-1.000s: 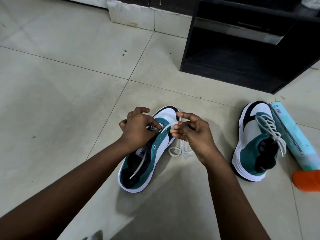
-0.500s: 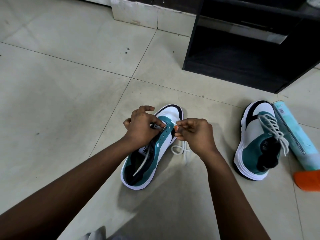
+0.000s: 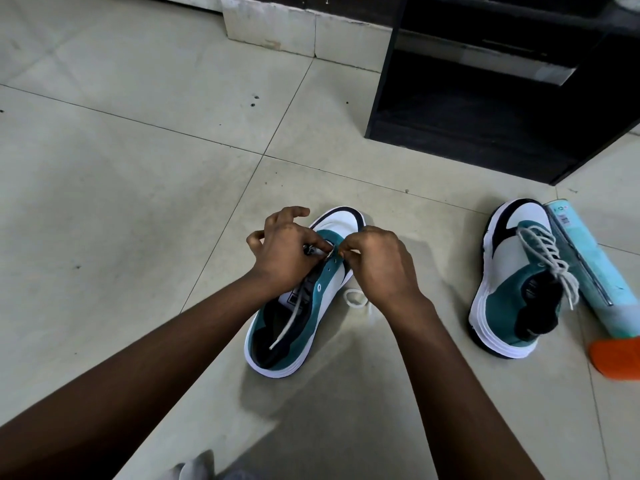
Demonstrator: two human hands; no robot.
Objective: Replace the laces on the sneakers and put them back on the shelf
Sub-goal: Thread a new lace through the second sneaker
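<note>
Person on tiled floor (image 3: 138, 168), both hands over the near sneaker (image 3: 301, 306), teal and white with black toe trim, sitting flat on the floor, toe pointing away, heel toward the camera. Left hand (image 3: 284, 251) grip: fingers curled tight, pinching at the upper eyelet row near the toe end; index finger lifted free above. Right hand (image 3: 377, 261) grip: narrow pinch, thumb and fingers closed on the white lace (image 3: 355, 299) at the eyelet edge, fingertips almost touching the left hand's. Exactly which eyelet the lace end sits at is hidden by the fingers. One loose lace end runs down the tongue into the shoe opening; the rest loops on the floor just beside the shoe's right side, below the right wrist. Second sneaker (image 3: 512, 282) well apart to the right, on the floor, fully laced with a grey-white lace, toe away. Touching or just beside its right side lies a teal cylindrical container (image 3: 595, 271) on its side with an orange cap (image 3: 616, 358) at the near end. Black shelf unit (image 3: 485, 133) stands at the upper right, its bottom shelf dark. White skirting blocks along the top edge.
</note>
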